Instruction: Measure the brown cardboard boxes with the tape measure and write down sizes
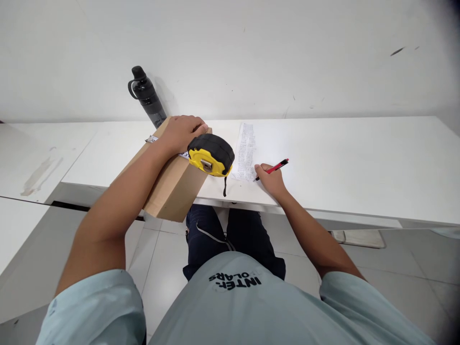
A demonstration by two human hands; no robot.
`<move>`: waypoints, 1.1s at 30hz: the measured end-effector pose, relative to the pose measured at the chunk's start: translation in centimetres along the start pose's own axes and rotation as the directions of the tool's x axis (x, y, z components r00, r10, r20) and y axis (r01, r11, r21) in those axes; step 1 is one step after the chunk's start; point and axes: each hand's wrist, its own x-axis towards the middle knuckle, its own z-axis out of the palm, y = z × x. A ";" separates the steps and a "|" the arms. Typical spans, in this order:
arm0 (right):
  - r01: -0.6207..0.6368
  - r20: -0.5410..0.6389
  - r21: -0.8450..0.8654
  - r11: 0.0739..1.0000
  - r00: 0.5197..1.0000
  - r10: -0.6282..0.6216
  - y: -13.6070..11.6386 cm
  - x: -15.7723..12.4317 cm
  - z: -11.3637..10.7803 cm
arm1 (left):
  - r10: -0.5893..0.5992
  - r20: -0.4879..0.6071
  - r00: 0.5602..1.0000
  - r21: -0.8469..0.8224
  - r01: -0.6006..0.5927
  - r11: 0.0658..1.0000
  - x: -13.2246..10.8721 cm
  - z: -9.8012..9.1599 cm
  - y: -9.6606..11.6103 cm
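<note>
My left hand (185,130) is laid over the far end of a brown cardboard box (179,184), fingers bent over its top and thumb near the edge. Across the box, partly hidden by my left forearm, runs the blade of a tape measure (210,155). Its yellow and black case sits at the box's right side, with a black strap hanging down. In my right hand (271,181) a red and black pen (278,166) is pinched, its tip down at the lower edge of a paper (246,148) covered in handwriting.
Behind the box a black bottle (147,96) stands by the white wall (269,57). The box's near end juts past the front edge of the white table (359,163). Another white surface (21,230) adjoins at the left.
</note>
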 end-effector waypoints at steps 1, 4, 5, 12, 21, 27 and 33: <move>0.000 0.003 0.001 1.000 1.000 0.000 -0.1 0.0 0.0 | -0.002 -0.008 1.000 -0.002 0.002 1.000 0.0 0.0 0.0; 0.003 -0.001 0.008 1.000 1.000 -0.003 -0.1 -0.1 0.1 | 0.001 -0.023 1.000 -0.010 -0.002 1.000 -0.1 0.1 0.0; 0.004 -0.005 0.011 1.000 1.000 -0.004 -0.1 -0.1 0.2 | 0.002 -0.025 1.000 -0.009 -0.003 1.000 -0.1 0.1 0.0; 0.005 -0.030 0.030 1.000 1.000 -0.004 0.1 0.0 0.4 | -0.002 -0.026 1.000 -0.015 0.001 1.000 -0.1 0.0 -0.1; 0.015 -0.007 0.042 0.999 1.000 -0.014 -0.3 0.0 0.4 | 0.025 -0.035 0.999 -0.012 -0.026 1.000 -0.2 0.2 -0.5; 0.183 -0.119 -0.046 0.982 0.975 -0.188 0.0 -0.3 0.3 | 0.032 -0.025 0.999 -0.008 -0.033 0.999 -0.2 0.2 -0.6; 0.291 -0.327 -0.212 0.933 0.878 -0.349 2.1 0.4 0.8 | 0.039 -0.026 0.999 -0.003 -0.039 0.999 -0.3 0.3 -0.7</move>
